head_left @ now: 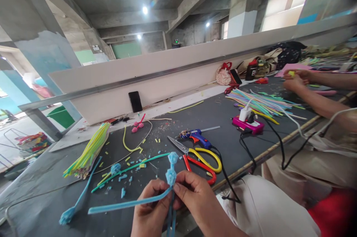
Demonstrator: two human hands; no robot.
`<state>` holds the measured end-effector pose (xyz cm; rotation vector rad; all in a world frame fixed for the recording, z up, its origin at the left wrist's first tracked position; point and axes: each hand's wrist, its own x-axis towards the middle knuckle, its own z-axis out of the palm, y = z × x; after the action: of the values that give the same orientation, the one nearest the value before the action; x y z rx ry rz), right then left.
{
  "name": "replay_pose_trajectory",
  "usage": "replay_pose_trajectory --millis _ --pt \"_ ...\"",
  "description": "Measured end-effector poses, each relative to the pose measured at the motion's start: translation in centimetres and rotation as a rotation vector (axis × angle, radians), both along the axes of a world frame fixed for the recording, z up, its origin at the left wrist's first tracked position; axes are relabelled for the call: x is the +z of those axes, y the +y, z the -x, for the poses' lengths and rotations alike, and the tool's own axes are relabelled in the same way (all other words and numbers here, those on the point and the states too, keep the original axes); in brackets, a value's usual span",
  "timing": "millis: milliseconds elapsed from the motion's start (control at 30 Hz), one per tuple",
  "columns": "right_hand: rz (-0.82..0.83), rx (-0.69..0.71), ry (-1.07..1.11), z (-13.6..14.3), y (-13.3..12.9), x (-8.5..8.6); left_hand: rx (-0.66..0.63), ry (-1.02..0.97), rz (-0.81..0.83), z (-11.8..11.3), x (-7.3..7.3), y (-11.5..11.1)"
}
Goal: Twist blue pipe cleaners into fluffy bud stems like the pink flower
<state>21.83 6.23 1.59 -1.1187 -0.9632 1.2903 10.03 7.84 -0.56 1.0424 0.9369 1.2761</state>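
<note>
Over the table (206,118); blue fuzzy piece (171,177), two bumpy clusters (173,158); hands (150,207) (199,196) pinching it

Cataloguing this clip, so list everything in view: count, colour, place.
Fuzzy piece: 1, light blue, bottom centre
Loose knotted pieces: 2, light blue, left
Stem bundle: 1, yellow-green, left
Stem pile: 1, pastel mix, right
Offcuts: many, yellow and blue, centre
Knotted item: 1, pink, back left
Phone: 1, black, back left
Scissors: 1, red and yellow handles, centre
Glue gun: 1, blue, beyond scissors
Power strip: 1, magenta, right
Bags and bottles: several, mixed, back right
Bin: 1, green, floor left
Tabletop: 1, dark grey, foreground
Co-worker's hands: 2, far right
Left hand: 1, holding fuzzy piece
Right hand: 1, holding fuzzy piece
</note>
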Motion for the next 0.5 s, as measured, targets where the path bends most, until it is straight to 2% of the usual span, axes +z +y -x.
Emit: replay_pose_trajectory --millis 100,267,500 --pt "0.009 -0.002 -0.018 0.1 -0.2 0.1 -0.025 -0.005 0.047 0.0 -0.6 0.1" --pt "-0.032 -0.054 -0.157 0.2 -0.2 0.2 0.009 0.073 -0.018 0.1 -1.0 0.2" --pt "-0.167 -0.123 -0.283 0.3 -0.8 -0.2 0.128 0.051 -0.114 -0.1 -1.4 -1.0"
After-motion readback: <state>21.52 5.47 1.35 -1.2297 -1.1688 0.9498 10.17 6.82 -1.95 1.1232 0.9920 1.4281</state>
